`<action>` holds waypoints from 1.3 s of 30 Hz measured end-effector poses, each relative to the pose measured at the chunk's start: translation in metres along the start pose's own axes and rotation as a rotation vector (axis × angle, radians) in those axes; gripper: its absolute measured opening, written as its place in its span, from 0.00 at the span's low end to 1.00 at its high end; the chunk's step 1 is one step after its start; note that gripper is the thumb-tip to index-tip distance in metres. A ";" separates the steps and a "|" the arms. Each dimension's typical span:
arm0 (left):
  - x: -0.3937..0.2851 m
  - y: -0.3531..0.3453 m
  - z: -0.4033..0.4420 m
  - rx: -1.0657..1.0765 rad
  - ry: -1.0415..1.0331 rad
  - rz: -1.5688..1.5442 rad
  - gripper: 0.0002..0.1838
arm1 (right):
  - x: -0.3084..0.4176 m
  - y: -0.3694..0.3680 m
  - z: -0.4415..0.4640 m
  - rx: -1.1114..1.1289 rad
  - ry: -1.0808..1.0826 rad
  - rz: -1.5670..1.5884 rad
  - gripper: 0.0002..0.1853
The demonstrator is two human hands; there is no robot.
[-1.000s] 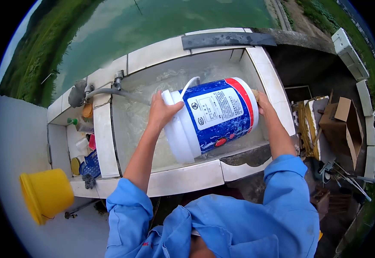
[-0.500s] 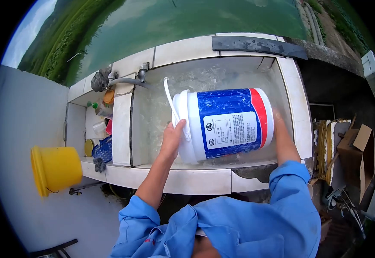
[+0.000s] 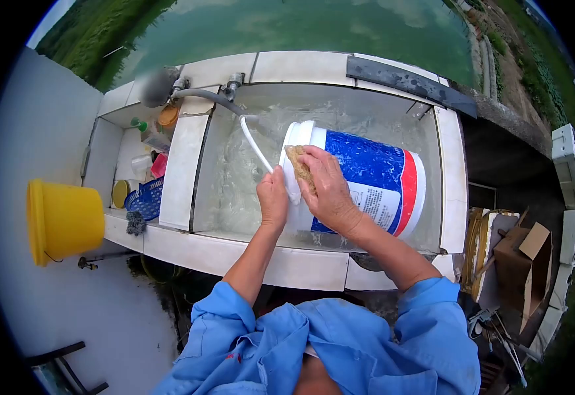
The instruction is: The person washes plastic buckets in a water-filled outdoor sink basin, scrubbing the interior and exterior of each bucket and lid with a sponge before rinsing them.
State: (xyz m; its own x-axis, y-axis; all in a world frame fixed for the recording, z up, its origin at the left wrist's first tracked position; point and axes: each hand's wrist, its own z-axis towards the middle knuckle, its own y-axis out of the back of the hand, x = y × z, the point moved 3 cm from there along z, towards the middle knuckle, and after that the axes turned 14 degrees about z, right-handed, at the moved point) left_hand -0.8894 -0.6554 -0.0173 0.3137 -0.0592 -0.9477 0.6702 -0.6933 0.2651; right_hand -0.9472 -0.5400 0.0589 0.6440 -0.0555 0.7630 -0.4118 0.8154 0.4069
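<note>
A white plastic bucket (image 3: 360,155) with a blue and red label lies on its side in the water of a tiled sink (image 3: 301,268). Its open end faces left, and a white handle (image 3: 254,143) sticks out from there. My left hand (image 3: 273,199) is closed on the bucket's rim beside the handle. In my right hand (image 3: 330,191) is a tan scrubbing sponge (image 3: 299,164), pressed against the white band near the rim. The fingers of the right hand partly cover the sponge and the label.
A grey hose (image 3: 208,96) runs from the taps (image 3: 233,84) into the sink. On the left are a yellow bucket (image 3: 67,222), a blue basket (image 3: 145,199) and a bottle (image 3: 154,136). A cardboard box (image 3: 523,266) stands at the right. Behind the sink lies green water (image 3: 314,33).
My right hand has left the bucket's base and come over to the rim end, now with a sponge in it. My left hand still grips the rim. The view has shifted a little.
</note>
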 end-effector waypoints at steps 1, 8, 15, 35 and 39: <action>0.005 0.002 0.003 -0.004 -0.036 0.008 0.18 | -0.003 -0.022 -0.008 0.046 0.031 -0.061 0.21; 0.026 0.020 -0.008 -0.019 -0.039 0.132 0.19 | -0.092 -0.021 0.061 -0.027 -0.409 -0.301 0.17; 0.026 0.016 -0.043 0.097 0.004 0.003 0.18 | -0.138 -0.027 0.080 0.222 -0.478 -0.224 0.15; 0.040 0.068 0.021 0.082 -0.010 0.092 0.17 | -0.265 0.130 -0.201 0.038 -0.994 -0.246 0.19; 0.029 0.089 0.011 0.108 0.079 0.328 0.18 | -0.234 0.117 -0.178 0.043 -0.956 -0.048 0.29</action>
State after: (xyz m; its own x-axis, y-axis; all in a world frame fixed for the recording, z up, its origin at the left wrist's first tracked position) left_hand -0.8280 -0.7266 -0.0230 0.5542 -0.2384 -0.7975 0.4519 -0.7185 0.5287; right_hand -1.0315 -0.3295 -0.1618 -0.1300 -0.5510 0.8243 -0.4344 0.7790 0.4522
